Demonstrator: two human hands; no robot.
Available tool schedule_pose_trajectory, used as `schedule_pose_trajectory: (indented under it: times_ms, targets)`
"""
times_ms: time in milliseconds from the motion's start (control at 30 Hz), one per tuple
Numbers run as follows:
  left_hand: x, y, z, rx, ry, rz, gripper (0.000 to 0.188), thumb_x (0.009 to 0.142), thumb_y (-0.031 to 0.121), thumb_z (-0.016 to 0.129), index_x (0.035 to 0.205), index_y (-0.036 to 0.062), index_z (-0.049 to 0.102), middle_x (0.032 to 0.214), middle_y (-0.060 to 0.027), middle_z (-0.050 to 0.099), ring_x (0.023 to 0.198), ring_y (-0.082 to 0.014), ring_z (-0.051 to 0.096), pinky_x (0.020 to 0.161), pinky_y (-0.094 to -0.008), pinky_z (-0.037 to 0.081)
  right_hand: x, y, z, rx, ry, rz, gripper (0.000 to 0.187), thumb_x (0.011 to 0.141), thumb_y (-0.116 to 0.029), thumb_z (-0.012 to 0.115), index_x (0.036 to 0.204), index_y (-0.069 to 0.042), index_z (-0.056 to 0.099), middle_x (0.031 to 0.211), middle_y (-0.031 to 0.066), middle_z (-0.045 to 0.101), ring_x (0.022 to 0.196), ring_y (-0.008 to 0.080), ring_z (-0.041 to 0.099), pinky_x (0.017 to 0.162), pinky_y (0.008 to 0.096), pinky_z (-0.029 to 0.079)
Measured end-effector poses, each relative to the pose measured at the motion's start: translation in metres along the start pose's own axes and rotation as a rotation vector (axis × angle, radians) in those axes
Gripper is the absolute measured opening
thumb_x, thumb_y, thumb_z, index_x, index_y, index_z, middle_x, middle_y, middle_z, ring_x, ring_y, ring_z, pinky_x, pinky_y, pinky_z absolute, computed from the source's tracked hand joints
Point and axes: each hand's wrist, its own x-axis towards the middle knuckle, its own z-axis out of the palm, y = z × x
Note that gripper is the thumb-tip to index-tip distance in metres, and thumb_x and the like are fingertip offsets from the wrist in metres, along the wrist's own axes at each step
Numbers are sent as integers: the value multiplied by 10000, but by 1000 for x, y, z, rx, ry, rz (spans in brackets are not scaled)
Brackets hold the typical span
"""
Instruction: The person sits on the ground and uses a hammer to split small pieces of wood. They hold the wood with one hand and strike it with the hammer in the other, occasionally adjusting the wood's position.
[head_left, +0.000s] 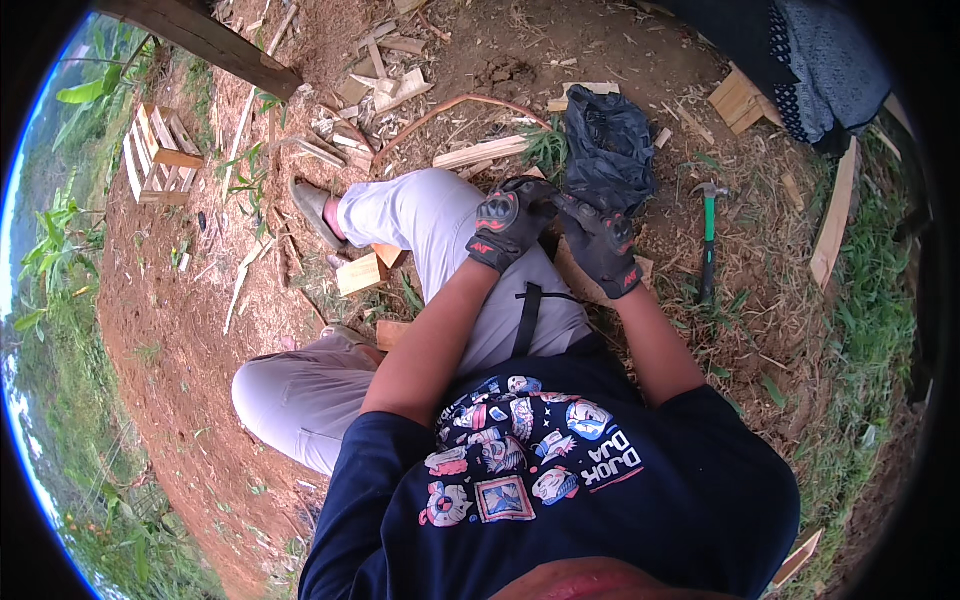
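Note:
Both my hands wear dark gloves with red marks and padded knuckles, and they meet above my raised right side of the lap. My left hand [508, 222] has its fingers curled toward the other hand. Close against it, my right hand [602, 245] is bent inward with its fingers closed too. Whatever lies between the fingertips is hidden or too small to make out. Just beyond them a crumpled black plastic bag [610, 145] lies on the ground; I cannot tell whether the fingers touch it. A claw hammer [709, 235] with a green and black handle rests to the right.
Wood blocks [361, 274] sit by my feet. Split wood pieces [400, 92] and shavings litter the dirt ahead. A slatted wooden crate [160, 155] stands far left, a beam [210, 45] juts in at the top, and patterned cloth [830, 65] hangs at the upper right.

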Motion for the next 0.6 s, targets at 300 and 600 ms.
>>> schedule_pose_trajectory:
  times_ms: [300, 600]
  targets:
    - [6, 9, -7, -85, -72, -76, 216, 911, 164, 761, 1114, 112, 813, 1078, -125, 795, 1003, -331, 759, 917, -418, 595, -20, 7, -12, -49, 11, 68, 299, 991, -181, 735, 1287, -174, 776, 1134, 157, 777, 993, 388, 753, 855, 472, 609]
    - [10, -6, 10, -83, 105, -28, 152, 916, 202, 800, 1007, 86, 834, 1058, -144, 805, 993, -345, 762, 892, -447, 593, -106, 145, -119, -886, -219, 734, 292, 1026, -218, 629, 1265, -74, 714, 1141, 207, 755, 1003, 385, 747, 831, 507, 610]
